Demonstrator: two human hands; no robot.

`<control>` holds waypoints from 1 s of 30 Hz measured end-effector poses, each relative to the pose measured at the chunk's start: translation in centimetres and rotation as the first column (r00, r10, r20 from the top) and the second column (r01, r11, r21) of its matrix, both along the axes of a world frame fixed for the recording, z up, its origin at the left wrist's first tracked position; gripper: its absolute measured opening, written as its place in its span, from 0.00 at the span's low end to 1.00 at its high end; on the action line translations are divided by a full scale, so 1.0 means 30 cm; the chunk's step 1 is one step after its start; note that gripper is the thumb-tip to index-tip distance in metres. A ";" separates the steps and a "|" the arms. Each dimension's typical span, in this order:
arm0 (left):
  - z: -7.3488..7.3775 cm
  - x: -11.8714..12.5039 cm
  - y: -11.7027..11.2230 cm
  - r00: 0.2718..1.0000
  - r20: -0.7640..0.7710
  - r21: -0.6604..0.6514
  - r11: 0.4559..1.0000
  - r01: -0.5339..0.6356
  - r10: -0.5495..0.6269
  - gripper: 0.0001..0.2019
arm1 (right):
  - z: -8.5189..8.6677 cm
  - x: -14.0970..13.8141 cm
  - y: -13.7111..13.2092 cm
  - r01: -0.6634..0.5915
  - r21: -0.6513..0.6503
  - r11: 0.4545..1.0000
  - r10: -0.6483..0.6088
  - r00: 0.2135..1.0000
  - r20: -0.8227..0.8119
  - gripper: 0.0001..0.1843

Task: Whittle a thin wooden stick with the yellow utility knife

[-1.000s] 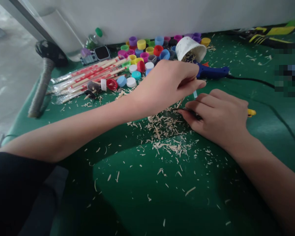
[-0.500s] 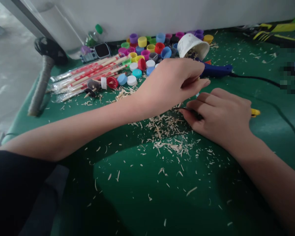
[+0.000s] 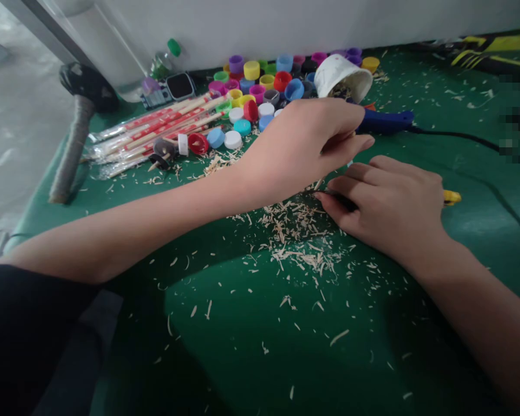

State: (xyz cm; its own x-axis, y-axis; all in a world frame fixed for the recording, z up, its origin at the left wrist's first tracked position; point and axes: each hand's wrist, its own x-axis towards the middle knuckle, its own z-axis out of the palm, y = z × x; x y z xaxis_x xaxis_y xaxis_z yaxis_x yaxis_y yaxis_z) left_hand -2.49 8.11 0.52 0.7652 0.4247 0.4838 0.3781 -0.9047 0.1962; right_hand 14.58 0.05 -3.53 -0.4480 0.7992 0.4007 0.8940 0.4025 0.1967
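Note:
My left hand (image 3: 307, 141) is closed in a pinch above the middle of the table. Below it a short length of thin wooden stick (image 3: 319, 184) shows; the rest is hidden behind the fingers. Wrapped round a utility knife, my right hand (image 3: 390, 202) sits just to the right and lower. The yellow end of the utility knife (image 3: 452, 197) sticks out behind that hand, and its dark blade points left, close to the stick. Pale wood shavings (image 3: 294, 228) lie heaped under the blade and scatter towards me over the green table (image 3: 225, 370).
Many coloured bottle caps (image 3: 282, 80) stand at the back beside a tipped white cup (image 3: 344, 78). Wrapped chopsticks (image 3: 156, 130) and a grey-handled hammer (image 3: 69, 150) lie left. A blue corded tool (image 3: 387, 121) rests behind my hands; its cable runs right.
My hands have hardly moved relative to the table. A bit of the wooden stick now shows beside the blade, where it was hidden before. The view has shifted very slightly.

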 end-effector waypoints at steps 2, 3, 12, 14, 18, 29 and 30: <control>0.000 -0.002 0.004 0.998 -0.056 0.012 1.000 -0.018 0.018 0.20 | 0.001 -0.001 0.000 -0.014 0.032 0.999 0.014 1.000 -0.027 0.15; 0.000 -0.002 0.006 0.997 -0.074 0.010 1.000 -0.028 0.028 0.20 | 0.002 -0.002 0.000 -0.010 0.043 0.999 0.011 1.000 -0.026 0.15; 0.009 0.007 -0.007 0.990 -0.108 0.002 0.996 -0.090 0.090 0.19 | 0.003 -0.006 0.002 -0.007 0.050 0.999 0.006 1.000 0.020 0.15; 0.012 0.007 -0.013 0.984 -0.149 0.017 0.996 -0.092 0.093 0.22 | 0.002 -0.007 0.001 -0.002 0.022 1.000 0.001 0.999 0.033 0.14; 0.008 0.008 -0.018 0.990 -0.117 0.044 0.997 -0.069 0.073 0.22 | -0.002 -0.007 0.003 -0.027 0.102 0.994 0.022 0.998 0.055 0.14; 0.004 0.005 -0.012 0.999 -0.034 -0.020 1.000 -0.007 0.006 0.20 | 0.000 -0.004 0.001 -0.011 0.105 0.994 0.006 0.999 0.042 0.15; 0.006 0.003 -0.010 0.999 -0.044 -0.026 1.000 0.000 -0.001 0.20 | 0.001 -0.003 -0.001 -0.015 0.116 0.993 0.011 0.999 0.035 0.14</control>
State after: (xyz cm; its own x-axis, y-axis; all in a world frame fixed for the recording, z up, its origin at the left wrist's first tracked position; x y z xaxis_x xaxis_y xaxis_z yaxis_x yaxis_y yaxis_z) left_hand -2.41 7.81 0.70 0.7861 0.4360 0.4382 0.3861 -0.8999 0.2027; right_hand 14.50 0.03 -3.51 -0.4726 0.7423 0.4751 0.8811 0.3863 0.2728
